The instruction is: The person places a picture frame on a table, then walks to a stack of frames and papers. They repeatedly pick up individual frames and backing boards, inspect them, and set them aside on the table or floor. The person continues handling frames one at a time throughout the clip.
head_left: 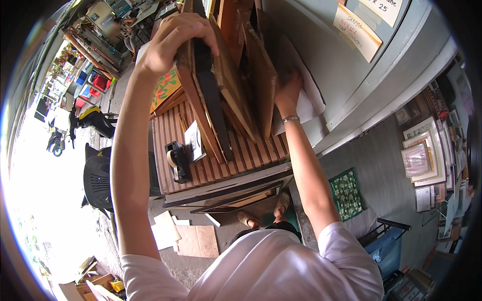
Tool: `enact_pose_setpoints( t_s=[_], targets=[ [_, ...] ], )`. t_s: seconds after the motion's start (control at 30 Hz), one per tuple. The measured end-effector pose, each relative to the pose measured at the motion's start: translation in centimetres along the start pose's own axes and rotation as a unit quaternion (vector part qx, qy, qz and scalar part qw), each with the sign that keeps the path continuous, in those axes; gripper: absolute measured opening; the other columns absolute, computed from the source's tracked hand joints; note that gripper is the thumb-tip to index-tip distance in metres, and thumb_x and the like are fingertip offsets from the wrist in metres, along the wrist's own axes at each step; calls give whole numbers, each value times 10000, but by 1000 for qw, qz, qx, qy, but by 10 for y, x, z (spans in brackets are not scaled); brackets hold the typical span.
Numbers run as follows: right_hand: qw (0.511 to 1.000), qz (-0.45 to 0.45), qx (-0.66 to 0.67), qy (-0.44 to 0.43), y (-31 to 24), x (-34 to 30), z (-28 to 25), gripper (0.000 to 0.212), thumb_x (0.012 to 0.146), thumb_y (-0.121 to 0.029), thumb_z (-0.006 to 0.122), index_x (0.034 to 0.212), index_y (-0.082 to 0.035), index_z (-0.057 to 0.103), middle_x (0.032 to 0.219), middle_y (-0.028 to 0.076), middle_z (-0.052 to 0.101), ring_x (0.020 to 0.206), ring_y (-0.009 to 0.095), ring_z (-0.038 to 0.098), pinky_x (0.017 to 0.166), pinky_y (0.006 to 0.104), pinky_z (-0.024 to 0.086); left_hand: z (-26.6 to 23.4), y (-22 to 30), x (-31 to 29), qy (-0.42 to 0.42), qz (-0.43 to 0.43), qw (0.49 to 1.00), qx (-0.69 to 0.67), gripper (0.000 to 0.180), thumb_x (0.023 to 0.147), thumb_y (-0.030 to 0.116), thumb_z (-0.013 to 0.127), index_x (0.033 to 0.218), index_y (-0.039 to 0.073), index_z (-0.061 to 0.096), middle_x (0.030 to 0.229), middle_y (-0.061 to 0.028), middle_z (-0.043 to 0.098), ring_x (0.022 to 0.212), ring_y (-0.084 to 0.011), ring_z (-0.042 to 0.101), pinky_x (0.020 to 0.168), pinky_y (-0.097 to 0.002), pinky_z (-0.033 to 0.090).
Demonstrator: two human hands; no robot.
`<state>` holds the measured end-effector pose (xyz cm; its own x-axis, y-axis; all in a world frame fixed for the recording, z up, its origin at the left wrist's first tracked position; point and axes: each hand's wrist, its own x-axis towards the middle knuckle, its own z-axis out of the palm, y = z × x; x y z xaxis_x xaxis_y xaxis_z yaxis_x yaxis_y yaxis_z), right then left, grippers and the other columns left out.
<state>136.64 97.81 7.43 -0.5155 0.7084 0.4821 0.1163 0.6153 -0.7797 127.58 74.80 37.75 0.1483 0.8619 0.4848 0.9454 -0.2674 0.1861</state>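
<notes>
1. Left hand [173, 42]: its fingers arch over the top edges of the upright frames [200, 108], bent round and seemingly holding them.
2. Right hand [289, 90]: it reaches between the rightmost brown board [262, 75] and a white sheet [312, 98]; its fingers are shadowed and blurred, so I cannot tell their opening or hold.
3. The frames and boards stand on edge, leaning, on the slatted tabletop [233, 165], near a tape dispenser [176, 161].
4. The handling looks partway: the stack is parted at the right, but nothing is lifted clear.
</notes>
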Motion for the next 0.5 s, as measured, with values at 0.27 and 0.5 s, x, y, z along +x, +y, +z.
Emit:
enact_pose_setpoints(
  t_s=[0.27, 0.5],
  targets=[
    [997, -36, 62, -21, -37, -13, 1, 431, 970, -318, 673, 1254, -2, 598, 1202, 223, 635, 1147, 406, 595, 997, 476, 474, -2, -1, 0, 4, 7, 1000, 12, 497, 976, 258, 337, 789, -8, 712, 852, -165, 722, 864, -346, 650, 915, -409, 490],
    [977, -64, 149, -137, -53, -36, 5, 287, 1003, -212, 623, 1208, -14, 647, 1131, 217, 697, 1058, 427, 668, 916, 467, 530, -5, 5, 0, -20, -48, 999, -10, 550, 976, 286, 308, 803, -9, 739, 868, -176, 716, 922, -323, 633, 954, -400, 457]
  ],
)
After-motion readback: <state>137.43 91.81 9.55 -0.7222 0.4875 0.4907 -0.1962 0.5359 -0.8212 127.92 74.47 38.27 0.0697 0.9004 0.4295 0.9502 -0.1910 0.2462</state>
